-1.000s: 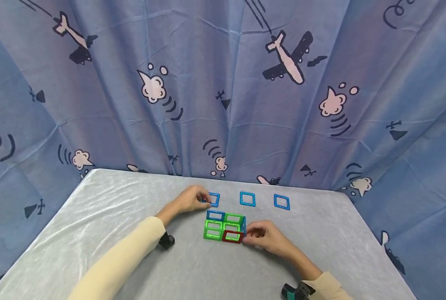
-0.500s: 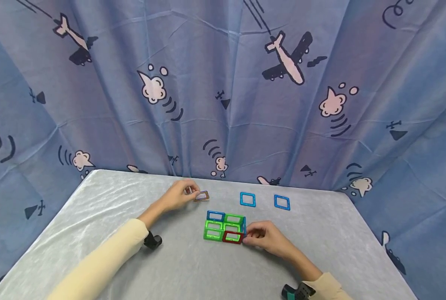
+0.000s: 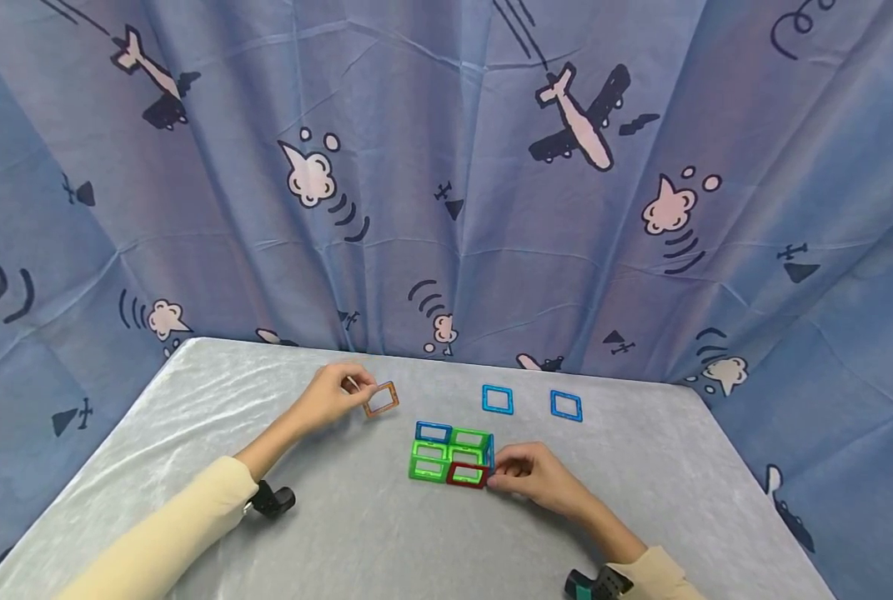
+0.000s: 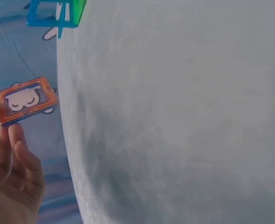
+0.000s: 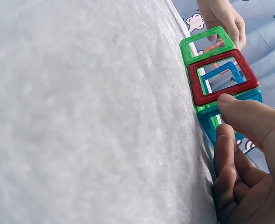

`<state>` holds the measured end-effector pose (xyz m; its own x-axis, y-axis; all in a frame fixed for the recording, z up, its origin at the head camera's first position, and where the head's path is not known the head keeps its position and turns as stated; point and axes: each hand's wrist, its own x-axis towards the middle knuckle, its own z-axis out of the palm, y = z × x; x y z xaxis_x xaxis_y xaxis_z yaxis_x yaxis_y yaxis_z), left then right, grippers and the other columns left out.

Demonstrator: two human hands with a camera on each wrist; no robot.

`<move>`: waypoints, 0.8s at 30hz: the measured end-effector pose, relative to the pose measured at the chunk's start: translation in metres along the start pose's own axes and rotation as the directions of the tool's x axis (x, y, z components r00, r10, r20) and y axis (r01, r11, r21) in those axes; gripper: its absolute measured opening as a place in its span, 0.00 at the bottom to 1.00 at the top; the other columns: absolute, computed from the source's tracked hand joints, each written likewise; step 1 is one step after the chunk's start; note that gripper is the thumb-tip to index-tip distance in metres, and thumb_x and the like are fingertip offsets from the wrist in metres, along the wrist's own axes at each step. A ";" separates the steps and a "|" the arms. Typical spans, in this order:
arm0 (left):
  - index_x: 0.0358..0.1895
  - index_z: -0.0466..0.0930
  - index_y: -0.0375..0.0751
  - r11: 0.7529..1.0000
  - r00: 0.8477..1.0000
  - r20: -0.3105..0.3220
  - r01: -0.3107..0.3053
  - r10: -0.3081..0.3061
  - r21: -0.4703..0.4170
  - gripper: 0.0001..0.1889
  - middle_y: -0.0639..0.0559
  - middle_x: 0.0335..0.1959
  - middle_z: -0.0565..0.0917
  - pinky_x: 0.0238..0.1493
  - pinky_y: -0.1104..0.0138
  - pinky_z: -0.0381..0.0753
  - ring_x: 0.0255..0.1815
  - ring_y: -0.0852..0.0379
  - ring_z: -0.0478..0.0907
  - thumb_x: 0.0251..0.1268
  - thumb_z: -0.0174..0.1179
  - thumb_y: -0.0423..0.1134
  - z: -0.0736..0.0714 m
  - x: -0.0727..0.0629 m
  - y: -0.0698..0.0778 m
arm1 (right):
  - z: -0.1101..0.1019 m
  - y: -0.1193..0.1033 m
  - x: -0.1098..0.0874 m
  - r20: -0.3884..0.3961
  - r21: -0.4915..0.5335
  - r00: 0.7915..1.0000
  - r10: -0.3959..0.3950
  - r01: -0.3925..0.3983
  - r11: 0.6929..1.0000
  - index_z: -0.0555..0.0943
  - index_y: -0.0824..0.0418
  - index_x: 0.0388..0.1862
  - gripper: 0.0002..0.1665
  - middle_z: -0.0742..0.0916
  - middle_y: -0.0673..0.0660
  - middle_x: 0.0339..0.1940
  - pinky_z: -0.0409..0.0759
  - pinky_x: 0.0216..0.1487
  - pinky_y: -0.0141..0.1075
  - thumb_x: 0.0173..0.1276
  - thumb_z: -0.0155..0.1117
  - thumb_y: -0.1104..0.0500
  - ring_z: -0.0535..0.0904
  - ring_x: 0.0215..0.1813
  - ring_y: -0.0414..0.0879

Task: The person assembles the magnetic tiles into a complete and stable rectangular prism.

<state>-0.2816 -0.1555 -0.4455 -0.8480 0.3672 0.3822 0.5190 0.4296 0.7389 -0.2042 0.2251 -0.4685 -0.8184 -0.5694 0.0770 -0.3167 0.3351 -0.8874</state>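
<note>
My left hand [image 3: 333, 396] pinches an orange square magnetic tile [image 4: 49, 88] by its edge, up off the table left of the structure. A blue edge shows behind the orange frame in the left wrist view, like a second tile lying flat against it. The magnetic tile structure [image 3: 428, 469] stands mid-table, made of green, blue and dark red open-framed squares. At its right corner, my right hand [image 3: 539, 479] holds it, thumb on the red tile [image 5: 193, 91] and fingers at the blue side tile [image 5: 207, 123].
Two loose blue tiles, one nearer the middle [image 3: 498, 399] and one farther right [image 3: 566, 406], lie flat behind the structure. A pale cloth covers the table [image 3: 386, 542]. The patterned blue curtain [image 3: 386, 275] hangs along the back edge.
The left hand has lifted the blue tile from the table's back and moved left; an orange frame now shows in its grip. The right hand has stayed at the structure.
</note>
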 end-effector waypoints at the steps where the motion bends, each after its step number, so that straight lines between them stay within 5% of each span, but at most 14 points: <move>1: 0.36 0.88 0.35 1.000 1.000 -0.008 0.001 -0.001 -0.002 0.02 0.57 0.31 0.83 0.32 0.65 0.79 0.29 0.58 0.80 0.66 0.67 0.31 0.000 -0.002 0.001 | 0.000 0.000 0.000 0.000 -0.002 1.000 0.002 -0.002 1.000 0.88 0.62 0.43 0.05 0.86 0.57 0.31 0.73 0.25 0.30 0.68 0.71 0.65 0.73 0.26 0.37; 9: 0.34 0.89 0.40 1.000 0.996 -0.091 0.008 -0.011 -0.030 0.03 0.58 0.28 0.83 0.34 0.67 0.80 0.29 0.58 0.79 0.63 0.69 0.29 0.001 -0.015 0.006 | -0.001 0.000 0.000 -0.001 -0.012 1.000 0.005 -0.005 1.000 0.88 0.63 0.43 0.05 0.86 0.57 0.31 0.74 0.24 0.30 0.69 0.71 0.65 0.74 0.26 0.37; 24: 0.31 0.88 0.42 0.991 0.974 -0.186 0.125 -0.132 -0.053 0.04 0.58 0.24 0.83 0.28 0.68 0.77 0.24 0.60 0.79 0.61 0.71 0.30 0.017 -0.039 0.027 | 0.000 0.000 0.001 0.000 0.011 0.999 -0.040 0.040 0.999 0.88 0.64 0.43 0.06 0.87 0.59 0.32 0.74 0.25 0.31 0.68 0.71 0.66 0.75 0.28 0.38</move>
<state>-0.2323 -0.1438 -0.4501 -0.9142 0.1473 0.3775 0.4030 0.4277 0.8092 -0.2047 0.2249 -0.4686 -0.8051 -0.5823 0.1127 -0.3441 0.3040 -0.8884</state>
